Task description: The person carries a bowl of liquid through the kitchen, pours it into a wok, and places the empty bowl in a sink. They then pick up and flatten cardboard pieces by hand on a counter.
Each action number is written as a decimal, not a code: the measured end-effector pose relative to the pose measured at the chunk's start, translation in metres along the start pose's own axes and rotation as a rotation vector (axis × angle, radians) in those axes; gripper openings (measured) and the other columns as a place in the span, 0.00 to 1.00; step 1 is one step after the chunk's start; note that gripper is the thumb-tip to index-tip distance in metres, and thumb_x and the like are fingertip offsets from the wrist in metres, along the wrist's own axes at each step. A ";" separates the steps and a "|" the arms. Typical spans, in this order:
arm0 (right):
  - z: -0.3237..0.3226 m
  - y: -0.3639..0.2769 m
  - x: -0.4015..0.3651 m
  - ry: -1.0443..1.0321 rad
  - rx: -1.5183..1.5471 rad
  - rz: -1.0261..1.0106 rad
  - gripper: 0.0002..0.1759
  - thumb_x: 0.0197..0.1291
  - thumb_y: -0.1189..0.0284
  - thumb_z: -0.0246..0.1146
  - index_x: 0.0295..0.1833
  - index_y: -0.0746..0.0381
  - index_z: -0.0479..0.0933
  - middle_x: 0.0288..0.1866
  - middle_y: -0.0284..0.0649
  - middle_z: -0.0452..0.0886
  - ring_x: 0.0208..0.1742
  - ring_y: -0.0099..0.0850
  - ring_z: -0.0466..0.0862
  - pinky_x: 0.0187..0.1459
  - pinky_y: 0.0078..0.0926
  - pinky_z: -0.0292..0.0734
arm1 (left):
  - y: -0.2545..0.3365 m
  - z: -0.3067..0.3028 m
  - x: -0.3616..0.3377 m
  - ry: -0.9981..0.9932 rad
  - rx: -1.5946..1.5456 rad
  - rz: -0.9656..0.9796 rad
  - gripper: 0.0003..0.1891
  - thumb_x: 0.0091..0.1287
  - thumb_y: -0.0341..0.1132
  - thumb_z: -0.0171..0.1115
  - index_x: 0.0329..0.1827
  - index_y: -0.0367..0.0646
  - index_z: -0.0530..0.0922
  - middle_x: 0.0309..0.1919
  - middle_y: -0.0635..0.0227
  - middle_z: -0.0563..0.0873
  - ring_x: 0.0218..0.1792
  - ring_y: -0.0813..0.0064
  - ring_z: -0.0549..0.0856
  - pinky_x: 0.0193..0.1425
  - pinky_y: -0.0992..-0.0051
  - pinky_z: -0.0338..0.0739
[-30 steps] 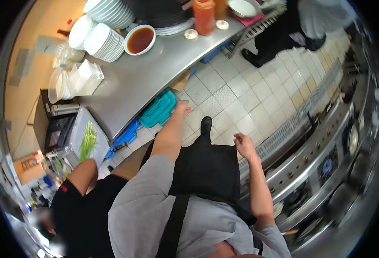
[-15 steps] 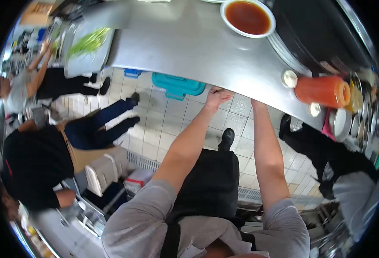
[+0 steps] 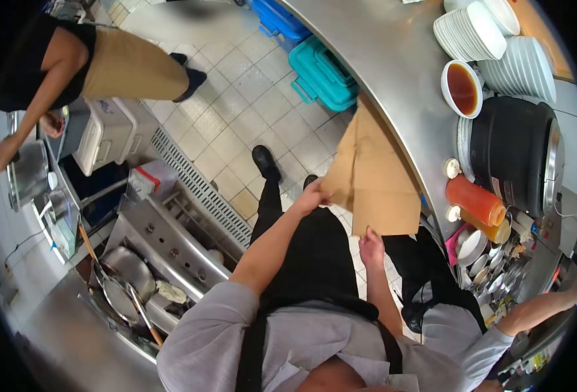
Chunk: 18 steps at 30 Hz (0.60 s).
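Note:
A flat piece of brown cardboard (image 3: pixel 383 186) hangs in front of me beside the steel counter's edge, its upper end close to the counter. My left hand (image 3: pixel 313 197) pinches its left edge. My right hand (image 3: pixel 371 247) grips the bottom edge with closed fingers. Part of the cardboard's far end lies against or under the counter rim; which one I cannot tell.
The steel counter (image 3: pixel 380 59) carries a bowl of red-brown sauce (image 3: pixel 461 89), stacked white bowls (image 3: pixel 469 32), a black cooker (image 3: pixel 514 153) and an orange bottle (image 3: pixel 475 201). Teal (image 3: pixel 324 73) and blue bins stand beyond. Co-workers are at left (image 3: pixel 125 65) and right (image 3: pixel 458 326).
The view has turned. The cardboard has come into sight from by the counter edge, held in both my hands, which are now nearer my body. The left co-worker's arms now reach over the equipment.

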State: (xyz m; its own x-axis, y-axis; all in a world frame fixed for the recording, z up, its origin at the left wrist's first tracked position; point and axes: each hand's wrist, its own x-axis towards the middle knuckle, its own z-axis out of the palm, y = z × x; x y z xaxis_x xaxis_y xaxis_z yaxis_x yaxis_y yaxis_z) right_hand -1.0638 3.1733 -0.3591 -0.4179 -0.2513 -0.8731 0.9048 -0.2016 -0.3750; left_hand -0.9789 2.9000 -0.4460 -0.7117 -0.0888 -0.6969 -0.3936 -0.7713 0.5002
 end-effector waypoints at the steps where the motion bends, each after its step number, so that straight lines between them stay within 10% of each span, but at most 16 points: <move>1: -0.013 -0.001 -0.024 0.001 -0.049 0.029 0.12 0.66 0.74 0.68 0.53 0.52 0.80 0.44 0.24 0.85 0.38 0.20 0.82 0.36 0.20 0.75 | -0.004 -0.011 -0.036 0.020 -0.022 -0.019 0.24 0.72 0.31 0.65 0.71 0.48 0.71 0.53 0.69 0.85 0.48 0.74 0.86 0.47 0.72 0.86; 9: 0.015 -0.054 -0.121 -0.141 -0.325 0.121 0.18 0.64 0.75 0.67 0.60 0.58 0.78 0.47 0.30 0.86 0.42 0.23 0.85 0.38 0.22 0.79 | 0.056 -0.105 -0.250 0.310 -0.078 0.093 0.27 0.72 0.34 0.68 0.71 0.41 0.70 0.55 0.71 0.85 0.49 0.77 0.86 0.47 0.75 0.86; 12: 0.071 -0.064 -0.131 -0.224 -0.318 0.122 0.26 0.61 0.72 0.66 0.66 0.65 0.75 0.60 0.40 0.84 0.59 0.35 0.85 0.60 0.30 0.80 | 0.059 -0.144 -0.305 0.381 -0.093 0.144 0.27 0.72 0.32 0.67 0.72 0.41 0.70 0.55 0.71 0.86 0.48 0.78 0.87 0.45 0.76 0.86; 18: 0.183 -0.051 -0.129 -0.208 -0.275 0.112 0.27 0.59 0.75 0.65 0.66 0.65 0.74 0.57 0.41 0.86 0.51 0.35 0.89 0.47 0.26 0.89 | 0.064 -0.198 -0.360 0.491 -0.324 0.239 0.25 0.71 0.30 0.66 0.70 0.47 0.71 0.52 0.73 0.86 0.45 0.78 0.87 0.44 0.77 0.85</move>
State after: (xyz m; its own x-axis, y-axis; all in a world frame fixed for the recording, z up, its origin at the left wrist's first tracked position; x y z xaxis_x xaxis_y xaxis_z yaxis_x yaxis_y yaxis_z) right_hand -1.0708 3.0424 -0.1702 -0.2974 -0.4502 -0.8420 0.9222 0.0929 -0.3754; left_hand -0.6325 2.7579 -0.2648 -0.3784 -0.5011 -0.7783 -0.0063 -0.8394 0.5435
